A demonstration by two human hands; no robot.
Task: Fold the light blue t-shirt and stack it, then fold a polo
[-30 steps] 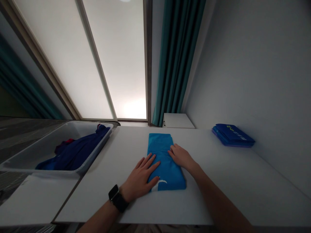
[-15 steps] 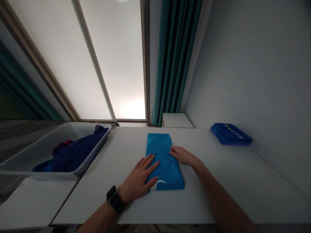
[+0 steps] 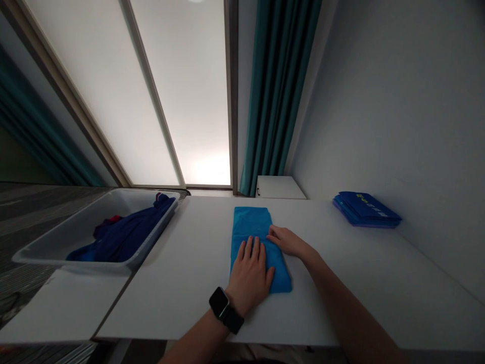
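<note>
A bright blue garment [image 3: 253,222], folded into a long strip, lies flat on the white table [image 3: 182,298] in front of me. My left hand [image 3: 252,273], with a black watch on its wrist, rests palm down on the near half of the garment, fingers stretched out. It covers the white print there. At the garment's right edge, about halfway along, my right hand [image 3: 286,240] has its fingers curled together on the fabric.
Left of the table stands a translucent plastic bin [image 3: 49,250] holding dark blue clothes [image 3: 125,235] and something red. A stack of folded blue garments [image 3: 366,210] sits at the right by the wall. Behind the table's far edge is a white cabinet [image 3: 280,187].
My left hand has slid right across the garment, from its left edge to its middle, and now hides the white print. My right hand stays at the right edge. The view has shifted slightly.
</note>
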